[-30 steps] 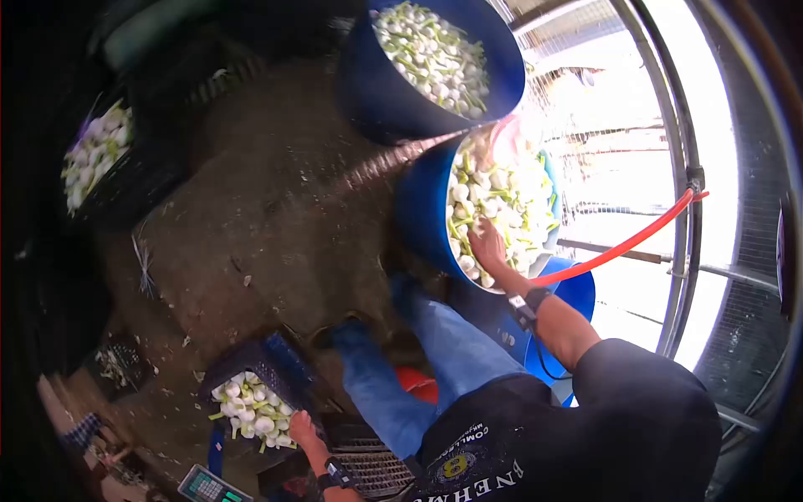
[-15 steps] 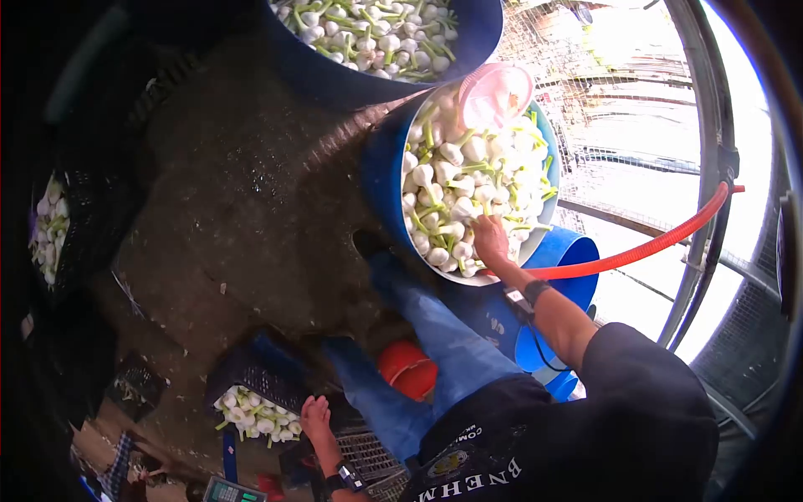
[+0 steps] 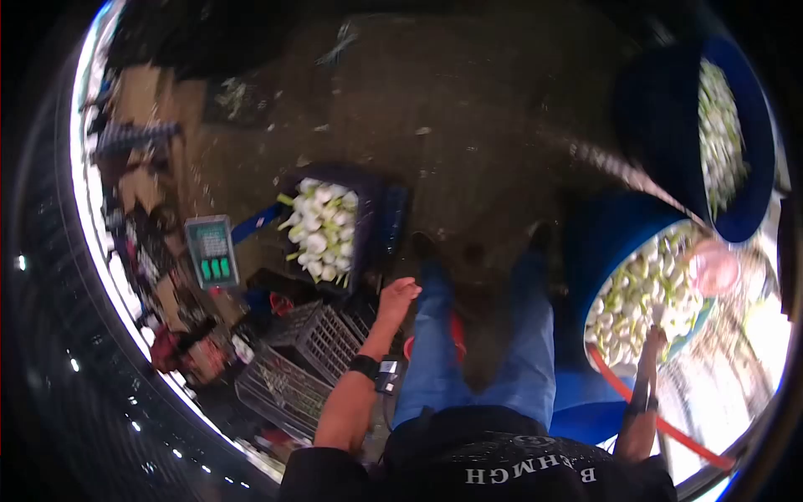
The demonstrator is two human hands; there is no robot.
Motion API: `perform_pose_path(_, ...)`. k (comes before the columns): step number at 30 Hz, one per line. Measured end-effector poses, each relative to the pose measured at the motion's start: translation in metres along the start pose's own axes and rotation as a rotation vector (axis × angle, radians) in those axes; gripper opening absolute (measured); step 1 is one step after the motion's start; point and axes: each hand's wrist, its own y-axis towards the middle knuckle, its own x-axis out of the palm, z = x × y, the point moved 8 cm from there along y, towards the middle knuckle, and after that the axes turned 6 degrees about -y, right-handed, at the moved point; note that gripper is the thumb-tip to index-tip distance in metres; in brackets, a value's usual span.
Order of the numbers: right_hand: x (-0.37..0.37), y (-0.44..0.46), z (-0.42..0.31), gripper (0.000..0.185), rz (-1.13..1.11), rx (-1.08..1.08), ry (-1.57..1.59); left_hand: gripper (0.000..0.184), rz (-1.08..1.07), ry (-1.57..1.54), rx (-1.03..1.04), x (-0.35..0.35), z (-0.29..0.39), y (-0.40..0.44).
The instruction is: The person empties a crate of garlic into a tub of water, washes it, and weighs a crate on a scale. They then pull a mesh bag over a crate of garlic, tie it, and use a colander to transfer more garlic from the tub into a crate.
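Observation:
My right hand (image 3: pixel 656 338) reaches into a blue barrel (image 3: pixel 577 280) heaped with white garlic bulbs (image 3: pixel 633 293) with green stems. It touches the bulbs near the barrel's near side. Blur and the bulbs hide its fingertips, so I cannot make out any grip. A pink, translucent plastic bowl (image 3: pixel 716 268) lies on the heap beyond it. My left hand (image 3: pixel 400 294) hangs in the air before my left leg, its fingers loosely curled together with nothing visible in them. Nearest to it is a dark crate (image 3: pixel 368 219) of garlic bulbs (image 3: pixel 322 227).
A second blue barrel (image 3: pixel 661 125) of garlic stands farther right. An orange-red hose (image 3: pixel 679 437) runs beside my right arm. Stacked plastic crates (image 3: pixel 316 345) and a scale display (image 3: pixel 212 253) are at left. A red bucket (image 3: pixel 457 336) sits partly behind my left leg.
My view has swung left, so the barrels now appear at the right and the crate nearer the middle. My right hand remains at the garlic; my left fingers look more curled.

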Motion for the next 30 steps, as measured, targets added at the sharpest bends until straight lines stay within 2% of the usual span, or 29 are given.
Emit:
perform_pose_path(2, -0.049, -0.054, -0.113, 0.040, 0.036, -0.103, 0.063, 0.036, 0.041, 0.007, -0.012, -0.023, -0.024, 0.003)
perform_pose_path(3, -0.048, -0.067, -0.145, 0.035, 0.001, -0.137, 0.138, 0.037, 0.051, -0.023, -0.006, -0.034, -0.037, 0.001)
perform_pose_path(5, -0.024, -0.086, -0.210, 0.028, -0.050, -0.490, 0.011, 0.037, 0.101, -0.128, -0.041, -0.063, -0.075, -0.001)
perform_pose_path(7, 0.032, -0.126, -0.276, 0.025, 0.049, -0.921, -0.045, 0.037, 0.134, -0.238, -0.081, -0.082, -0.106, -0.007)
perform_pose_path(8, 0.065, -0.156, -0.308, 0.026, -0.191, -0.672, 0.100, 0.036, 0.189, -0.298, -0.126, -0.099, -0.118, -0.015)
perform_pose_path(9, 0.072, -0.240, -0.400, 0.024, -0.326, -0.802, -0.117, 0.035, 0.244, -0.359, -0.173, -0.115, -0.135, -0.022)
perform_pose_path(10, 0.091, -0.305, -0.458, 0.022, -0.278, -1.074, -0.196, 0.035, 0.253, -0.406, -0.169, -0.127, -0.154, -0.026)
perform_pose_path(11, 0.109, -0.369, -0.507, 0.021, -0.440, -1.114, -0.164, 0.033, 0.262, -0.435, -0.160, -0.137, -0.178, -0.028)
perform_pose_path(12, 0.137, -0.423, -0.538, 0.020, -0.518, -1.245, -0.217, 0.031, 0.272, -0.459, -0.152, -0.147, -0.199, -0.033)
perform_pose_path(13, 0.175, -0.464, -0.554, 0.017, -0.564, -1.405, -0.291, 0.031, 0.283, -0.491, -0.155, -0.157, -0.210, -0.039)
perform_pose_path(15, 0.214, -0.564, -0.597, 0.018, -0.697, -1.492, -0.323, 0.028, 0.361, -0.518, -0.229, -0.179, -0.235, -0.054)
perform_pose_path(17, 0.258, -0.647, -0.614, 0.015, -0.765, -1.649, -0.342, 0.027, 0.367, -0.656, -0.216, -0.194, -0.259, -0.065)
perform_pose_path(19, 0.291, -0.720, -0.626, 0.017, -0.820, -1.917, -0.330, 0.027, 0.465, -0.690, -0.332, -0.209, -0.278, -0.080)
perform_pose_path(21, 0.296, -0.768, -0.641, 0.032, -0.567, -2.101, -0.271, 0.027, 0.484, -0.719, -0.359, -0.221, -0.302, -0.088)
perform_pose_path(22, 0.310, -0.776, -0.644, 0.044, -0.576, -2.048, -0.379, 0.027, 0.499, -0.725, -0.379, -0.224, -0.313, -0.093)
perform_pose_path(23, 0.312, -0.785, -0.644, 0.044, -0.591, -2.059, -0.388, 0.027, 0.508, -0.740, -0.389, -0.224, -0.322, -0.097)
perform_pose_path(25, 0.313, -0.776, -0.654, 0.045, -0.647, -1.900, -0.298, 0.025, 0.545, -0.809, -0.350, -0.225, -0.329, -0.103)
perform_pose_path(26, 0.309, -0.764, -0.651, 0.045, -0.680, -1.874, -0.284, 0.025, 0.551, -0.817, -0.349, -0.221, -0.332, -0.105)
perform_pose_path(28, 0.308, -0.724, -0.631, 0.041, -0.725, -1.888, -0.365, 0.019, 0.458, -1.010, -0.115, -0.211, -0.327, -0.091)
perform_pose_path(29, 0.303, -0.700, -0.624, 0.037, -0.726, -1.869, -0.406, 0.016, 0.527, -0.800, -0.185, -0.215, -0.304, -0.094)
perform_pose_path(30, 0.310, -0.657, -0.603, 0.036, -0.644, -1.885, -0.518, 0.015, 0.547, -0.875, -0.190, -0.213, -0.288, -0.094)
